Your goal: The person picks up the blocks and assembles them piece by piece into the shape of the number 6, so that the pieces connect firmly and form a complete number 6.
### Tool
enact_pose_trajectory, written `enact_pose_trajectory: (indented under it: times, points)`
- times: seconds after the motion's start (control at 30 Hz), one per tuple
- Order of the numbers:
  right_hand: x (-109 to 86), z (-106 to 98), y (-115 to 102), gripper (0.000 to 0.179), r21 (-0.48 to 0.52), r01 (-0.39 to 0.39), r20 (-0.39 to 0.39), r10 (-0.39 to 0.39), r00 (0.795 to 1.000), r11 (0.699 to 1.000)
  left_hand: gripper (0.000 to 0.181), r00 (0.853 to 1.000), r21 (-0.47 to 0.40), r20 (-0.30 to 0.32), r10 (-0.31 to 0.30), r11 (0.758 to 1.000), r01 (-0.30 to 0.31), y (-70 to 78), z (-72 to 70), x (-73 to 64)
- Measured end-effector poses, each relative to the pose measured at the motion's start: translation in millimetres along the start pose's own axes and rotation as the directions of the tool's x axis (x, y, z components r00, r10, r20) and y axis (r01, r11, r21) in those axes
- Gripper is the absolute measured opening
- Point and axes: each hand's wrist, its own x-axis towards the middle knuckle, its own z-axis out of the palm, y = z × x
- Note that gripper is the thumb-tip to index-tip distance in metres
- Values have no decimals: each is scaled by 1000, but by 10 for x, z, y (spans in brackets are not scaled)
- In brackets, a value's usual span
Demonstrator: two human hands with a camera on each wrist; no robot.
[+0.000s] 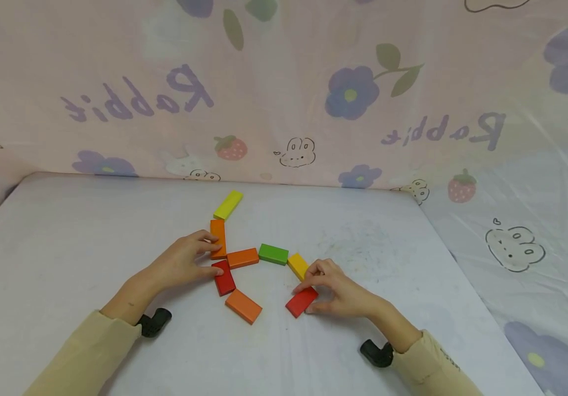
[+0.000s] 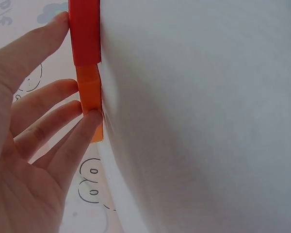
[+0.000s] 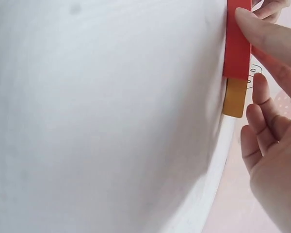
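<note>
On the white table, my left hand point(image 1: 182, 261) touches two blocks, its fingers fairly straight. Its fingertips rest on an upright-pointing orange block point(image 1: 221, 234), and its thumb on the left red block point(image 1: 225, 280); both also show in the left wrist view. My right hand point(image 1: 338, 289) pinches the right red block point(image 1: 299, 303) between thumb and index finger, the other fingers loosely bent. That red block point(image 3: 237, 48) lies against a golden-yellow block point(image 1: 297, 265), partly hidden by the hand in the head view.
A middle orange block point(image 1: 243, 258) and a green block point(image 1: 274, 254) link the two sides in a curve. A bright yellow block point(image 1: 228, 205) lies at the far end, a lower orange block point(image 1: 243, 306) nearest. Patterned cloth point(image 1: 264, 110) hangs behind the table.
</note>
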Motion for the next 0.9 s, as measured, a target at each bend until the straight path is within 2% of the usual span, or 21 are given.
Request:
enact_pose_trajectory:
  times: [0.23, 0.6, 0.77, 0.9]
  points:
    - [57, 22, -16, 31, -1, 39, 12, -39, 999, 999, 52, 1000, -1, 2, -3, 1000, 3, 2, -5, -4]
    - [205, 63, -138, 29, -7, 26, 34, -26, 999, 1000, 52, 1000, -1, 9, -23, 1000, 23, -7, -5, -3]
    - [265, 84, -169, 29, -25, 64, 38, -63, 997, 998, 52, 1000, 5, 7, -12, 1000, 12, -3, -7, -1]
    - [295, 105, -191, 29, -23, 65, 44, -64, 997, 998, 52, 1000, 5, 7, -1, 1000, 1, -1, -10, -2]
